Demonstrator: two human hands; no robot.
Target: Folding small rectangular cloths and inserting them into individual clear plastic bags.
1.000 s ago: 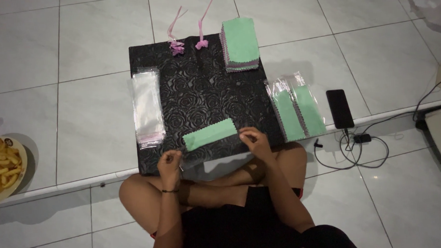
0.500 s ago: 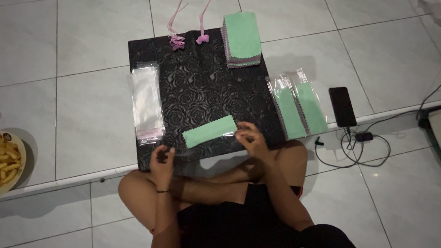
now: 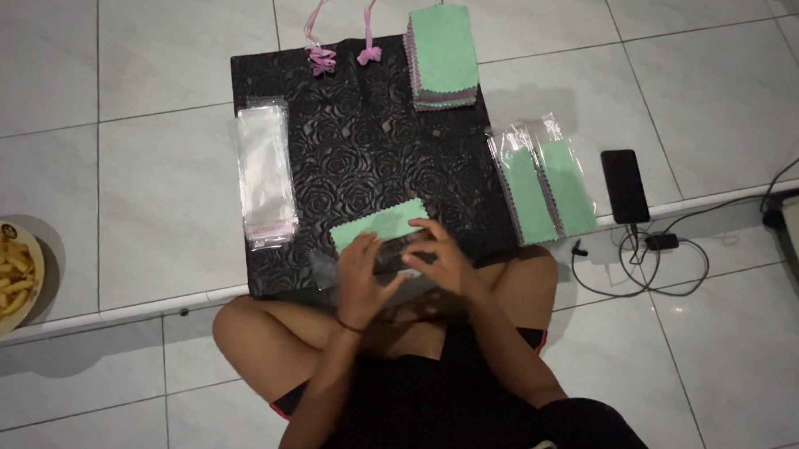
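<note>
I sit cross-legged at a black rose-patterned mat [image 3: 362, 155] on the tiled floor. My left hand [image 3: 362, 274] and my right hand [image 3: 440, 257] meet at the mat's near edge, both gripping a clear plastic sleeve [image 3: 392, 256]. A folded green cloth [image 3: 379, 224] lies on the mat just beyond my fingers, its near edge partly hidden by them.
A stack of clear sleeves [image 3: 265, 172] lies on the mat's left edge. A pile of green cloths [image 3: 444, 55] sits at the far right corner, beside two pink ribbons [image 3: 345, 49]. Bagged green cloths [image 3: 544, 184], a dark phone [image 3: 625, 186] with cables and a plate of fries [image 3: 1, 278] lie on the floor.
My hands have come together from apart and now hold a clear sleeve between them near the green cloth. The view has shifted slightly.
</note>
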